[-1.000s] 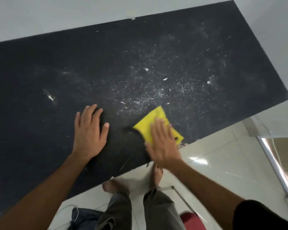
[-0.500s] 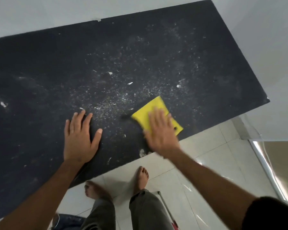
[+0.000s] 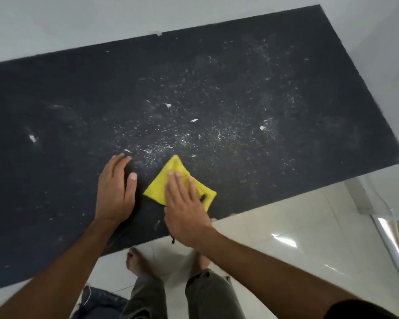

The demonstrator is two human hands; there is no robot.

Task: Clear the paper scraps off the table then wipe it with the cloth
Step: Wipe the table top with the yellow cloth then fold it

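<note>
Seen from above: a dark charcoal table point(image 3: 55, 100), rectangular, matte and finely grained like felt or short carpet, set against a pale plain wall point(image 3: 78, 24). No brand, label or writing legible anywhere. Beyond the near edge, a glossy off-white tiled floor point(image 3: 286, 249) mirroring a bright patch of light, with a shiny metal strip point(image 3: 392, 245) running along the right.

Scattered over the middle and right of the tabletop, a dusting of white paper scraps point(image 3: 194, 120): fine specks mostly, plus a few larger flakes, one lying apart at far left.

Near the front edge, a bright yellow cloth point(image 3: 157, 187), soft, folded to a rough diamond, flat on the surface, a small dark hole near its right corner. Pressed flat on top, the right hand point(image 3: 187, 212), grip released, fingers straight and together, covering the cloth's near half. Just beside it to the left and not touching the cloth, the left hand point(image 3: 115, 192), grip likewise released, palm down on bare tabletop, thumb spread toward the cloth.

Below, on the tiles, two bare feet point(image 3: 136, 263) and olive-grey trouser legs point(image 3: 148, 300); a crumpled piece of dark blue fabric point(image 3: 101, 302) at bottom left.
</note>
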